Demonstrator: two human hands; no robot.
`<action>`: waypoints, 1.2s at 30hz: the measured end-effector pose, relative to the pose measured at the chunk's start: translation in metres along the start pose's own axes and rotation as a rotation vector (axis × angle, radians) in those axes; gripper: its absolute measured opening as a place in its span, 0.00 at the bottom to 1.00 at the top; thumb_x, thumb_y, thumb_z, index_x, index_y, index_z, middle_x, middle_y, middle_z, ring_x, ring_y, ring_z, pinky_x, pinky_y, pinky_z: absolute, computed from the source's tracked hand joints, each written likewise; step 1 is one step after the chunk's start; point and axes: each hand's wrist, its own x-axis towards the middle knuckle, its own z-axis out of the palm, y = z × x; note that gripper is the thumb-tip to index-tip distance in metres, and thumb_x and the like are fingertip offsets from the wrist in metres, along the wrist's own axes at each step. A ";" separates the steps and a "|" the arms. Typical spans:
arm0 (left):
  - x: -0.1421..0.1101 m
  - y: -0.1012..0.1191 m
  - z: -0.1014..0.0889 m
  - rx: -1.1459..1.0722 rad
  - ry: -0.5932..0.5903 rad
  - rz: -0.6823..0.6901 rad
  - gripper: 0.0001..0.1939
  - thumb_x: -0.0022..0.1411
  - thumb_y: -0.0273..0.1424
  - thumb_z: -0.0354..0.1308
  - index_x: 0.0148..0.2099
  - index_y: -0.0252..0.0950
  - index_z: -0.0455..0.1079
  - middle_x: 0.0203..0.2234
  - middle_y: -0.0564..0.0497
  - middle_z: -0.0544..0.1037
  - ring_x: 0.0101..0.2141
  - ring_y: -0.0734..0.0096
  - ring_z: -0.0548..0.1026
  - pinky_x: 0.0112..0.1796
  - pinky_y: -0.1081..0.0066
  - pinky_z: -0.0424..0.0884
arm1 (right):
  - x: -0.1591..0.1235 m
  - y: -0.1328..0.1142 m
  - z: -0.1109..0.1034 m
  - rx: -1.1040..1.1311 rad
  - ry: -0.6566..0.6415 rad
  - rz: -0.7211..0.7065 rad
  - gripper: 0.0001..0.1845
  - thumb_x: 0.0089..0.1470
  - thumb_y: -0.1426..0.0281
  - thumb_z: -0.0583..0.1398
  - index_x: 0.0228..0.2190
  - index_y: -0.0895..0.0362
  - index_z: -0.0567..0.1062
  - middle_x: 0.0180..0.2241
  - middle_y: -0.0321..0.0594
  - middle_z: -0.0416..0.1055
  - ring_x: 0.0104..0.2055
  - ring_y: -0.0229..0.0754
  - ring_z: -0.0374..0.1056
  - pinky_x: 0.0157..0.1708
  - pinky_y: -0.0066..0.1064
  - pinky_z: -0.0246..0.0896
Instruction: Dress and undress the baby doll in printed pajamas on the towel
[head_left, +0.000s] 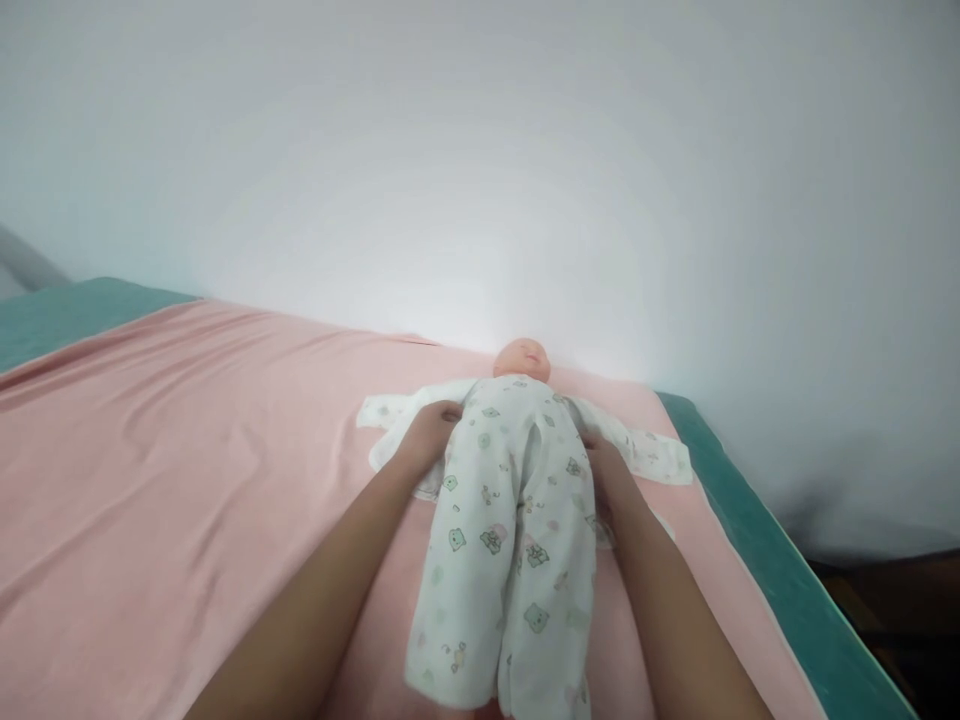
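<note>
A baby doll [523,358] lies on its back with its head toward the wall. White baby pants [517,530] printed with small bears cover it from the chest down to near its feet. Under them is a white baby top [652,453], its sleeves spread out to both sides. My left hand [433,432] is closed at the left side of the pants' upper part, fingertips curled against the cloth. On the opposite side, my right hand [604,468] grips the pants' edge, its fingers partly hidden behind the fabric.
Beneath the doll a pink blanket [225,480] with some creases is spread over a green mattress [780,560]. A pale wall [480,180] rises right behind the doll's head. Beyond the mattress edge at right is a dark brown surface [907,600].
</note>
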 end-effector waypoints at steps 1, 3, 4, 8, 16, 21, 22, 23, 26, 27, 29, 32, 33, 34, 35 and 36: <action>0.000 0.000 0.002 -0.025 0.028 0.020 0.08 0.49 0.31 0.57 0.34 0.36 0.72 0.29 0.51 0.78 0.31 0.67 0.73 0.32 0.70 0.66 | 0.001 0.001 -0.001 0.006 -0.026 -0.005 0.16 0.35 0.71 0.61 0.32 0.58 0.81 0.32 0.45 0.79 0.36 0.53 0.73 0.29 0.36 0.66; -0.002 0.000 0.007 -0.046 0.075 0.097 0.06 0.51 0.31 0.56 0.33 0.36 0.71 0.28 0.53 0.76 0.31 0.68 0.72 0.33 0.71 0.65 | 0.002 0.002 -0.002 -0.028 -0.058 -0.041 0.14 0.35 0.71 0.60 0.29 0.58 0.81 0.30 0.44 0.79 0.36 0.52 0.73 0.30 0.36 0.66; -0.003 0.001 0.009 -0.052 0.082 0.133 0.06 0.52 0.31 0.55 0.33 0.35 0.71 0.28 0.53 0.76 0.32 0.69 0.71 0.34 0.71 0.66 | 0.003 0.003 -0.003 -0.058 -0.060 -0.068 0.13 0.35 0.71 0.60 0.28 0.57 0.81 0.30 0.43 0.79 0.35 0.52 0.72 0.31 0.36 0.66; -0.007 0.008 0.012 -0.077 0.077 0.158 0.12 0.52 0.32 0.56 0.40 0.35 0.72 0.33 0.51 0.78 0.35 0.67 0.73 0.39 0.69 0.68 | 0.003 0.004 -0.003 -0.147 -0.019 -0.175 0.10 0.36 0.69 0.61 0.25 0.56 0.81 0.31 0.41 0.79 0.36 0.52 0.72 0.34 0.37 0.66; -0.001 0.005 0.012 -0.072 0.056 0.103 0.13 0.52 0.34 0.57 0.40 0.34 0.73 0.33 0.49 0.78 0.36 0.65 0.73 0.38 0.67 0.69 | 0.001 0.002 0.001 -0.135 0.008 -0.138 0.10 0.35 0.70 0.61 0.25 0.55 0.80 0.32 0.41 0.80 0.39 0.54 0.72 0.34 0.36 0.66; 0.008 0.000 0.008 -0.109 -0.020 -0.019 0.11 0.50 0.34 0.59 0.36 0.35 0.72 0.29 0.50 0.77 0.28 0.71 0.70 0.29 0.71 0.66 | 0.003 0.005 0.002 -0.112 0.013 -0.132 0.12 0.37 0.69 0.61 0.29 0.55 0.81 0.33 0.41 0.80 0.41 0.55 0.72 0.32 0.36 0.66; 0.009 0.001 0.007 -0.102 -0.040 -0.033 0.10 0.49 0.34 0.60 0.35 0.35 0.72 0.28 0.50 0.77 0.27 0.71 0.70 0.28 0.72 0.65 | 0.003 0.006 0.002 -0.117 0.013 -0.130 0.12 0.37 0.70 0.61 0.29 0.55 0.81 0.34 0.41 0.80 0.41 0.56 0.72 0.32 0.36 0.66; 0.009 0.001 0.006 -0.090 -0.056 -0.044 0.10 0.49 0.34 0.60 0.34 0.35 0.72 0.28 0.50 0.77 0.27 0.71 0.69 0.27 0.71 0.64 | 0.003 0.006 0.003 -0.124 0.014 -0.125 0.12 0.37 0.70 0.61 0.28 0.55 0.81 0.34 0.42 0.80 0.41 0.56 0.72 0.32 0.36 0.66; 0.010 0.002 0.005 -0.038 -0.071 -0.029 0.08 0.49 0.33 0.58 0.32 0.35 0.71 0.26 0.51 0.75 0.26 0.71 0.68 0.27 0.71 0.62 | 0.003 0.005 0.003 -0.139 0.024 -0.120 0.14 0.37 0.70 0.61 0.30 0.56 0.81 0.35 0.42 0.80 0.42 0.55 0.72 0.33 0.36 0.66; 0.010 0.002 0.004 -0.006 -0.049 -0.010 0.07 0.50 0.33 0.58 0.31 0.35 0.70 0.25 0.51 0.74 0.25 0.71 0.67 0.27 0.71 0.61 | 0.003 0.005 0.003 -0.144 0.027 -0.120 0.15 0.37 0.69 0.61 0.31 0.56 0.81 0.35 0.42 0.80 0.42 0.55 0.72 0.33 0.35 0.65; 0.010 0.001 0.003 0.109 0.048 0.031 0.04 0.51 0.31 0.55 0.29 0.36 0.67 0.23 0.52 0.73 0.25 0.71 0.66 0.27 0.71 0.60 | 0.003 0.005 0.002 -0.176 0.047 -0.123 0.17 0.36 0.68 0.62 0.32 0.56 0.82 0.34 0.42 0.80 0.42 0.55 0.71 0.32 0.35 0.64; 0.009 0.000 0.001 0.407 0.188 0.036 0.05 0.55 0.30 0.51 0.29 0.37 0.65 0.23 0.50 0.73 0.25 0.68 0.68 0.27 0.70 0.59 | 0.005 0.005 0.002 -0.288 0.100 -0.162 0.15 0.36 0.66 0.61 0.28 0.58 0.81 0.31 0.42 0.79 0.38 0.53 0.71 0.30 0.34 0.62; 0.008 0.000 0.001 0.512 0.195 0.033 0.05 0.56 0.30 0.50 0.31 0.37 0.66 0.24 0.48 0.74 0.26 0.66 0.69 0.27 0.69 0.59 | 0.005 0.005 0.001 -0.330 0.117 -0.183 0.14 0.36 0.66 0.60 0.27 0.58 0.81 0.29 0.41 0.78 0.36 0.52 0.70 0.29 0.34 0.60; 0.007 0.001 0.001 0.610 0.179 0.031 0.05 0.57 0.31 0.50 0.33 0.37 0.67 0.26 0.47 0.75 0.26 0.64 0.70 0.27 0.69 0.60 | 0.005 0.005 0.001 -0.366 0.131 -0.204 0.13 0.37 0.65 0.59 0.25 0.58 0.80 0.28 0.41 0.78 0.35 0.52 0.69 0.28 0.33 0.59; 0.006 0.002 0.002 0.694 0.146 0.034 0.06 0.56 0.31 0.51 0.35 0.38 0.67 0.27 0.46 0.76 0.27 0.63 0.72 0.28 0.68 0.61 | 0.005 0.005 0.001 -0.391 0.136 -0.224 0.13 0.38 0.64 0.59 0.24 0.58 0.79 0.26 0.41 0.77 0.34 0.51 0.69 0.28 0.33 0.58; 0.004 0.003 0.003 0.762 0.109 0.038 0.06 0.56 0.31 0.52 0.36 0.38 0.68 0.29 0.45 0.76 0.29 0.61 0.73 0.29 0.68 0.62 | 0.005 0.005 0.001 -0.409 0.140 -0.242 0.13 0.38 0.64 0.58 0.23 0.58 0.79 0.25 0.41 0.77 0.33 0.51 0.68 0.27 0.33 0.58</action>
